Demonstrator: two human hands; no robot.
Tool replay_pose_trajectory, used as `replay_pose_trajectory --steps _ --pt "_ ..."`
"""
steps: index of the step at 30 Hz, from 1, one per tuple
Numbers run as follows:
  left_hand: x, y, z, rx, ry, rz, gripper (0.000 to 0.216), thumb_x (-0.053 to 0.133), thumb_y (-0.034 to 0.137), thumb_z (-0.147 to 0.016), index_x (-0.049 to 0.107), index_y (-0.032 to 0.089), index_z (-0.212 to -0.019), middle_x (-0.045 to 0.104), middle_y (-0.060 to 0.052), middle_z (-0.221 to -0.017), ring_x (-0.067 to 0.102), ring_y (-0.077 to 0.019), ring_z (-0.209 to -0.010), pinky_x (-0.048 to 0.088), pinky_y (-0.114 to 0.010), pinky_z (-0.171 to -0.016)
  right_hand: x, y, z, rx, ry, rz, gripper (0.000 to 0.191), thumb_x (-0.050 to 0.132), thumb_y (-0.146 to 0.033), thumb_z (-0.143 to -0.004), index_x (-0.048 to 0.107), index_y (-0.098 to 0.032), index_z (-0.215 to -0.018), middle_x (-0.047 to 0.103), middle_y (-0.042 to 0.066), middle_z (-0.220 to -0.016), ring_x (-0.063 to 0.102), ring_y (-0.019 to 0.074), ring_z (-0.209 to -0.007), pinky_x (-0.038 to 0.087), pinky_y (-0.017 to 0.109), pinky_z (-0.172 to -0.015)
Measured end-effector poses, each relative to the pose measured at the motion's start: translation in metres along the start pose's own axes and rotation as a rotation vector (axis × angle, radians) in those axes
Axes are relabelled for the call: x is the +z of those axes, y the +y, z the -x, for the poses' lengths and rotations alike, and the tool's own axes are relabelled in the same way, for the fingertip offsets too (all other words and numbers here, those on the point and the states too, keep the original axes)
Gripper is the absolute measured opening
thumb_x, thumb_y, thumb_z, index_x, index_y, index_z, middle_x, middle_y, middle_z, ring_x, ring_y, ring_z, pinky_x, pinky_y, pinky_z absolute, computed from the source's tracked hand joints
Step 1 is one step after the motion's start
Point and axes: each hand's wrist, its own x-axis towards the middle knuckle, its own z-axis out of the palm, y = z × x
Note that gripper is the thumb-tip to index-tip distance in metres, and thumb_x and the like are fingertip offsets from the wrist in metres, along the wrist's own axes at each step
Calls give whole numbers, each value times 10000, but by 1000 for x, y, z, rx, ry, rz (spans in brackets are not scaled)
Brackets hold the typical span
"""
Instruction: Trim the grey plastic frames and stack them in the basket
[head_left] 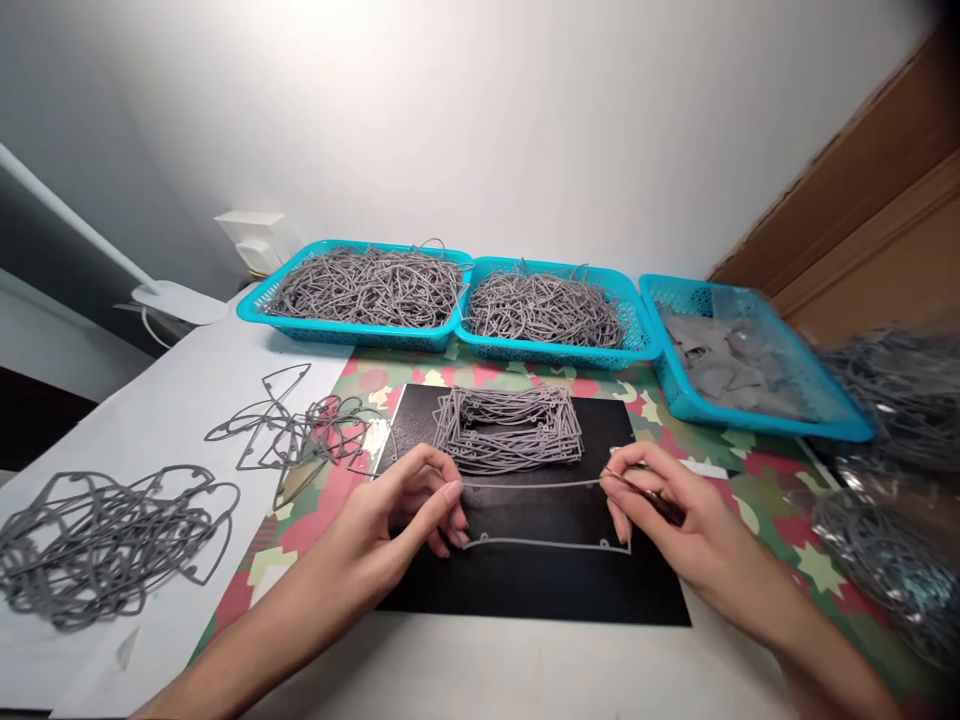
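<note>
A thin grey rectangular rubber gasket (547,544) with small round tabs is stretched between my two hands, over a black mat (540,595). My left hand (420,505) pinches its left side between thumb and fingers. At the right side, my right hand (667,505) has its fingers closed on the gasket's corner. A slim dark pointed tool (660,503) also lies in the right hand; its exact kind is partly hidden by the fingers. Just beyond the hands, a neat stack of similar gaskets (517,458) rests on the mat.
Behind stand a left blue basket (360,335) and a middle blue basket (555,353), heaped with gaskets. A right blue basket (765,424) contains flat grey pieces. Loose gaskets (120,540) lie tangled at left. Plastic bags (885,550) are at right, a white lamp (180,300) at far left.
</note>
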Motion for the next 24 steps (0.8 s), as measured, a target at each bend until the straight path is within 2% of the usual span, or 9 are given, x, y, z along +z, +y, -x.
replay_pose_trajectory --steps 4,7,11,16,18,21,22,24 --pt "-19 22 -18 96 87 -88 344 620 571 -1118 620 233 -1054 735 5 -823 745 -172 -733 620 -269 -659 -3 -22 -27 -102 13 42 282 520 -517 -1171 555 -269 -1041 651 -43 -746 548 172 -687 407 306 -637" --pt "-32 31 -38 163 146 -137 334 651 563 -1096 617 232 -1063 729 18 -814 742 -166 -693 618 -269 -644 -3 -35 -56 -184 42 72 246 527 -467 -1151 527 -265 -1010 653 -46 -730 585 171 -694 456 298 -672" --pt "-37 23 -61 178 149 -157 352 635 576 -1081 593 228 -1049 725 21 -768 752 -178 -645 622 -289 -623 0 -37 -80 -189 108 131 268 526 -482 -1114 515 -263 -959 645 -40 -706 598 175 -662 465 294 -654" --pt "-35 12 -67 160 128 -112 324 604 555 -1096 563 235 -1075 727 24 -771 757 -181 -628 607 -288 -603 5 -28 -83 -196 152 173 305 509 -534 -1092 527 -265 -949 570 -54 -664 555 172 -616 430 281 -605" --pt "-33 14 -66 144 141 -155 305 568 545 -1116 554 241 -1090 667 58 -702 686 -157 -538 522 -259 -531 6 -25 -83 -193 175 205 312 519 -550 -1087 531 -271 -947 542 -59 -649 528 175 -588 389 277 -571" --pt "-37 20 -62 201 274 -370 253 548 494 -1125 566 243 -1096 439 119 -578 466 -121 -452 334 -246 -506 7 -21 -83 -180 254 288 289 580 -555 -1076 539 -280 -993 611 -44 -660 556 195 -567 337 289 -561" --pt "-42 22 -60 227 323 -445 235 547 474 -1123 574 242 -1091 386 122 -570 419 -122 -466 301 -253 -525 7 -20 -82 -181 297 331 286 599 -559 -1076 542 -284 -1019 638 -41 -667 578 203 -561 337 293 -566" --pt "-58 23 -50 236 369 -556 233 544 464 -1121 588 243 -1065 373 112 -569 407 -134 -499 291 -264 -556 6 -17 -79 -206 391 408 281 610 -563 -1088 542 -293 -1058 627 -56 -645 594 205 -534 353 296 -572"
